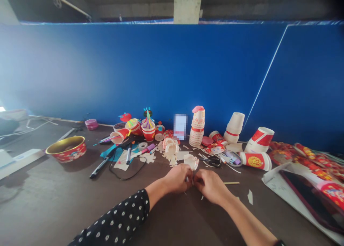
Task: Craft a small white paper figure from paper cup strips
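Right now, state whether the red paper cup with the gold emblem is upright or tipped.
Tipped: the paper cup lies on its side on the table.

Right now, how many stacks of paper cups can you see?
3: a tall stack of paper cups in the middle, a leaning white stack to its right, and a tilted red-and-white stack further right. More may be hidden in the clutter.

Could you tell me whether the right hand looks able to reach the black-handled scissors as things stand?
Probably yes: the right hand lies just in front of the black-handled scissors, and nothing larger than a few paper scraps seems to lie near the way.
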Motion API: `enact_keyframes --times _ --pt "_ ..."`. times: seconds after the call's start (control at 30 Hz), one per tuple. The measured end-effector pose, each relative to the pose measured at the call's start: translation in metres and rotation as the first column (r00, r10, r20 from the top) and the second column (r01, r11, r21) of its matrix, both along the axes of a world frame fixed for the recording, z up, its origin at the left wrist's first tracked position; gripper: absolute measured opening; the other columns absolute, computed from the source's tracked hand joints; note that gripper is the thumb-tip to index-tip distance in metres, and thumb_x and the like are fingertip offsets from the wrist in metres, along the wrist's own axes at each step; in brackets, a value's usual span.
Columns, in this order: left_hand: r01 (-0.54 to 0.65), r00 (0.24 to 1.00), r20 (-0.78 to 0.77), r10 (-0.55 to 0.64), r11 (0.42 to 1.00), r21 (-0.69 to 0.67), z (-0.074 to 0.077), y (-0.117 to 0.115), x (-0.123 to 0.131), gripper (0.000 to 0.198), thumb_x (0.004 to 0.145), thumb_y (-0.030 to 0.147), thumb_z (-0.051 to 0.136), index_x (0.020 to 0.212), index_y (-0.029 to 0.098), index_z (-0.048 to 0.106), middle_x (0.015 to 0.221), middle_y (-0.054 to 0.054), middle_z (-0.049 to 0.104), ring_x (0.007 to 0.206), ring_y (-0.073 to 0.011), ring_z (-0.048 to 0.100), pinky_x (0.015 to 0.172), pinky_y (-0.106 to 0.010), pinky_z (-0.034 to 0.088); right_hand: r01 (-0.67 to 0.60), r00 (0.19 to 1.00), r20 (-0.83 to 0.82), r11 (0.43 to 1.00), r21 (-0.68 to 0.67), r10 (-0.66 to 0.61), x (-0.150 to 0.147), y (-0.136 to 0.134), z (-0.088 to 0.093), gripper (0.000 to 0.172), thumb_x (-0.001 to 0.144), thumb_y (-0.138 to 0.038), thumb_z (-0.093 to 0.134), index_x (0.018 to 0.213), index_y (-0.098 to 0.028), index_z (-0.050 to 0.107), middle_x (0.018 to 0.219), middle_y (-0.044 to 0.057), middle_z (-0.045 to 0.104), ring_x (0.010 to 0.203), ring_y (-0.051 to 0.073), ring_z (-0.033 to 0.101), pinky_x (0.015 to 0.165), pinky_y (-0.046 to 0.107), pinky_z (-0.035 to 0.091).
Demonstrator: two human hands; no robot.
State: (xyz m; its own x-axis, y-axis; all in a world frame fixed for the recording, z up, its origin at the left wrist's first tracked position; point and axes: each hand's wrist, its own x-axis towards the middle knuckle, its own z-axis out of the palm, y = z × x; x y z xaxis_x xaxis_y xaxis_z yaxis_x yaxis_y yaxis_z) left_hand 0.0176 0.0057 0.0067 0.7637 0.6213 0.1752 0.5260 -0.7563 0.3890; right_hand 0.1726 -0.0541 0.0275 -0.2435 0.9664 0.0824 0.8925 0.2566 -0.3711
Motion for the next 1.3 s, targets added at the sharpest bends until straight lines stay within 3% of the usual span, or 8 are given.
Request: enact_keyframes --times 0.27,0.47,0.7,0.87,1.07,1.17,1.3 --pt "-0.065 0.997 0.033 0.068 0.993 -0.094 0.000 -0.001 0.004 0.012 0.064 0.008 0.057 0.062 0.015 0.067 0.075 -0.002 0.067 0.070 -0.0145 0.060 0.067 -0.020 0.047 -0.081 0.980 0.187 0.996 0.044 0.071 0.002 -0.006 0.006 0.022 0.080 -0.020 0.046 0.072 -0.020 0.067 0.073 0.003 0.066 0.068 0.014 0.059 0.058 0.023 0.031" --pt "-0.038 0.998 0.047 0.040 0.998 -0.053 -0.004 0.001 0.007 0.014 0.060 0.005 0.056 0.060 0.013 0.067 0.075 -0.004 0.068 0.074 -0.0169 0.061 0.071 -0.023 0.048 -0.080 0.929 0.360 0.997 -0.023 0.083 -0.006 -0.010 0.012 0.022 0.081 -0.020 0.046 0.080 -0.017 0.068 0.083 0.009 0.069 0.074 0.017 0.063 0.061 0.024 0.034" --pt "-0.023 0.998 0.051 0.024 1.000 -0.022 -0.008 0.003 0.008 0.013 0.060 0.006 0.057 0.058 0.013 0.067 0.075 -0.005 0.069 0.074 -0.0180 0.062 0.072 -0.025 0.048 -0.118 0.908 0.403 0.993 -0.019 0.115 -0.008 -0.013 0.015 0.026 0.083 -0.019 0.043 0.081 -0.017 0.068 0.082 0.009 0.069 0.075 0.019 0.064 0.060 0.025 0.035" --pt "-0.003 0.998 0.067 0.005 1.000 -0.027 -0.009 0.004 0.007 0.016 0.060 0.004 0.054 0.058 0.014 0.066 0.075 -0.004 0.068 0.073 -0.0169 0.062 0.073 -0.024 0.048 -0.074 0.914 0.398 0.997 -0.033 0.080 -0.012 -0.015 0.018 0.027 0.085 -0.016 0.040 0.081 -0.015 0.067 0.082 0.011 0.068 0.074 0.018 0.064 0.060 0.025 0.035" --pt "0.111 0.990 0.091 -0.109 0.993 -0.025 -0.001 0.005 -0.003 0.010 0.062 0.007 0.062 0.067 0.015 0.066 0.081 -0.002 0.067 0.078 -0.0147 0.061 0.072 -0.020 0.046 -0.065 0.916 0.393 0.996 -0.056 0.082 -0.016 -0.017 0.022 0.027 0.084 -0.012 0.039 0.086 -0.015 0.065 0.088 0.012 0.068 0.080 0.021 0.064 0.062 0.026 0.035" --pt "0.131 0.988 0.086 -0.126 0.990 -0.047 0.003 0.007 -0.006 0.016 0.059 0.010 0.069 0.075 0.015 0.066 0.080 -0.001 0.066 0.077 -0.0140 0.060 0.071 -0.020 0.046 -0.065 0.916 0.392 0.996 -0.067 0.087 -0.016 -0.016 0.023 0.028 0.083 -0.011 0.038 0.087 -0.015 0.065 0.088 0.012 0.069 0.080 0.022 0.065 0.062 0.026 0.036" --pt "0.151 0.986 0.083 -0.146 0.987 -0.053 0.001 0.009 -0.006 0.013 0.061 0.008 0.067 0.071 0.016 0.066 0.080 0.000 0.067 0.077 -0.0129 0.060 0.071 -0.019 0.045 -0.062 0.921 0.381 0.995 -0.072 0.085 -0.016 -0.017 0.024 0.028 0.081 -0.011 0.040 0.090 -0.016 0.065 0.089 0.012 0.069 0.081 0.022 0.065 0.063 0.026 0.037"
